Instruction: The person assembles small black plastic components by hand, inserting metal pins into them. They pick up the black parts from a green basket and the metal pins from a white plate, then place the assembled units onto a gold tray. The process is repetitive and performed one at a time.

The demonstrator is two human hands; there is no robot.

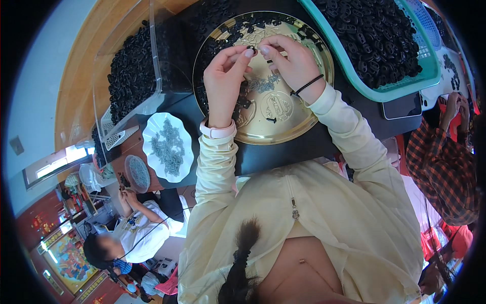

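Above the gold tray, we see the left hand pinching a small black piece, long axis unclear; just beside it, tray's right-rim side, the right hand's grip we can't tell.

I'm seeing a slim gap between the left fingers and the right fingers above the gold tray, with a small black piece protruding into it from the left. Rightward, the green basket is blocking low passage beside the tray. Leftward, the clear bin is rising as a wall, and the scalloped dish is sitting beside the left sleeve. Between the forearms, I'm finding a channel over the bench.
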